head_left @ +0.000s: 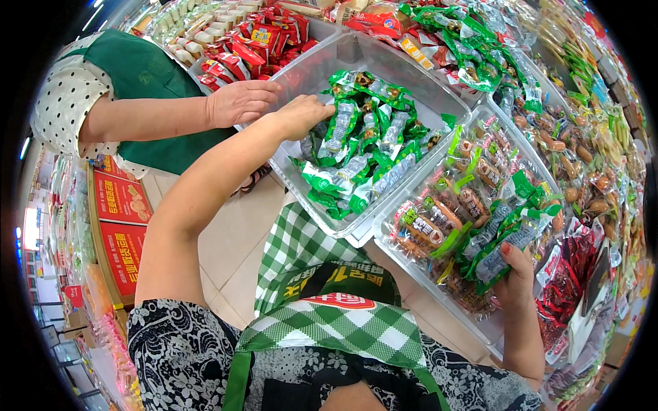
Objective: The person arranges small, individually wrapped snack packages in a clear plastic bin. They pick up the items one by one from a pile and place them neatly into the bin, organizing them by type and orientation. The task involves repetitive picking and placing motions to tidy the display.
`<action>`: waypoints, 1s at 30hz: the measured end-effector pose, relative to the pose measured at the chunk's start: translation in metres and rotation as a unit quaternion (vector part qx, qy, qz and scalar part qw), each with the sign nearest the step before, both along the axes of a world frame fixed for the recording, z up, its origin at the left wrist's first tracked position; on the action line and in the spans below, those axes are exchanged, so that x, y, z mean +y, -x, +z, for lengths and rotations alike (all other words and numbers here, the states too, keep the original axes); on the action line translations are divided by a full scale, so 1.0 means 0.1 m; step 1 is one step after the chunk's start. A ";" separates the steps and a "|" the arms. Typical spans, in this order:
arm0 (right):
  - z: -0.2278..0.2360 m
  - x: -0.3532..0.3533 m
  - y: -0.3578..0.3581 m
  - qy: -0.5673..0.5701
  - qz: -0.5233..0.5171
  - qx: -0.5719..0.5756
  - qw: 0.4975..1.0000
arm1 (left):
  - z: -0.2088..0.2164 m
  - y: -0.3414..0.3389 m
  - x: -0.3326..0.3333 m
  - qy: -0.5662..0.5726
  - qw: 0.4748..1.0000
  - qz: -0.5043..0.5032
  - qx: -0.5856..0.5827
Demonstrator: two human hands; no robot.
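My left hand point(303, 118) reaches over the left wall of a large clear plastic bin point(281, 147). Its fingers are bent and pressed together at the edge of a green-and-clear snack packet point(340, 127) in the bin's loose pile. On the right, my right hand point(519, 277) grips a bunch of similar green packets point(504, 253). The thumb lies on top of the bunch; the other fingers are mostly hidden beneath it. This bunch is above a second clear bin point(404, 264) of packaged sausage-like snacks point(445, 212), covering some of them.
Another person's hand point(243, 103) is at the first bin's left wall, close to my left forearm. Red packets point(264, 44) lie beyond that bin. More green packets point(473, 48) fill the far right, with wrapped brown snacks point(582, 151) and dark red packs point(565, 288) along the right.
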State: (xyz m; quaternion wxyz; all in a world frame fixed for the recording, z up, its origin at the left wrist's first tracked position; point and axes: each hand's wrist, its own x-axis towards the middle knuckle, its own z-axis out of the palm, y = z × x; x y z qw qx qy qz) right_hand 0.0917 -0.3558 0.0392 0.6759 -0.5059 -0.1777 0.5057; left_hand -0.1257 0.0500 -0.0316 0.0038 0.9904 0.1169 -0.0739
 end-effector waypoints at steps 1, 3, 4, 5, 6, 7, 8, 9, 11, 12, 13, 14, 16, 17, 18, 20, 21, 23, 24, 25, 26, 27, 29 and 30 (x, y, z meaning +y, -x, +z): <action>0.01 0.00 0.00 -0.003 0.004 0.000 1.000 | -0.01 0.01 -0.01 -0.018 1.000 0.001 0.011; 0.02 0.01 0.00 -0.005 0.008 0.001 1.000 | 0.02 0.01 -0.05 -0.047 0.999 0.016 0.016; 0.03 0.00 0.01 -0.004 0.008 0.002 1.000 | 0.06 0.01 -0.09 -0.057 0.998 0.030 0.010; 0.03 0.00 0.01 -0.003 0.008 0.002 1.000 | 0.09 -0.01 -0.11 -0.067 0.997 0.045 0.005; 0.03 0.00 0.01 -0.005 0.011 0.000 1.000 | 0.10 0.00 -0.11 -0.090 0.993 0.063 -0.034; 0.03 0.00 0.01 -0.007 0.014 -0.002 1.000 | 0.10 0.01 -0.09 -0.113 0.988 0.080 -0.073; 0.03 0.00 0.01 -0.008 0.017 -0.004 1.000 | 0.10 0.02 -0.08 -0.135 0.980 0.098 -0.112; 0.03 0.01 0.01 -0.005 0.015 -0.005 1.000 | 0.12 0.00 -0.09 -0.146 0.978 0.101 -0.106; 0.04 0.01 0.02 0.001 0.011 -0.007 1.000 | 0.15 -0.04 -0.12 -0.168 0.975 0.108 -0.094; 0.03 0.01 0.02 -0.003 0.013 -0.008 1.000 | 0.13 -0.02 -0.11 -0.172 0.977 0.090 -0.083; 0.02 0.01 0.01 -0.007 0.015 -0.008 1.000 | 0.09 -0.01 -0.09 -0.176 0.979 0.072 -0.072; 0.02 0.01 0.01 -0.011 0.018 -0.008 1.000 | 0.06 0.01 -0.08 -0.180 0.980 0.054 -0.061; 0.03 0.00 0.02 -0.008 0.010 -0.006 1.000 | 0.02 0.08 -0.10 -0.138 0.988 0.055 -0.042; 0.04 0.00 0.03 -0.006 0.006 -0.005 1.000 | 0.01 0.10 -0.10 -0.116 0.991 0.055 -0.032; 0.04 0.00 0.03 -0.003 0.007 -0.005 1.000 | 0.08 0.10 -0.13 -0.101 0.993 0.064 0.020; 0.03 -0.01 0.03 0.003 0.009 -0.007 1.000 | 0.13 0.05 -0.13 -0.082 0.990 0.086 0.079; 0.03 -0.01 0.03 0.001 0.011 -0.006 1.000 | 0.15 0.03 -0.13 -0.073 0.987 0.097 0.108; 0.02 -0.01 0.01 -0.004 0.016 -0.006 1.000 | 0.18 0.03 -0.16 -0.078 0.979 0.105 0.158; 0.03 -0.01 0.02 -0.004 0.016 -0.006 1.000 | 0.19 0.04 -0.18 -0.080 0.974 0.109 0.184; 0.04 0.00 0.02 -0.004 0.017 -0.006 1.000 | 0.17 0.06 -0.18 -0.082 0.972 0.112 0.192; 0.04 0.00 0.02 -0.005 0.017 -0.005 1.000 | 0.11 0.08 -0.18 -0.083 0.969 0.115 0.201; 0.04 0.00 0.02 -0.004 0.018 -0.007 1.000 | 0.06 0.11 -0.18 -0.086 0.967 0.118 0.209; 0.02 0.01 0.01 -0.002 0.020 -0.009 1.000 | 0.00 0.19 -0.11 -0.064 0.970 0.141 0.190; 0.02 0.01 0.00 -0.003 0.020 -0.009 1.000 | 0.09 0.16 -0.16 -0.050 0.974 0.150 0.163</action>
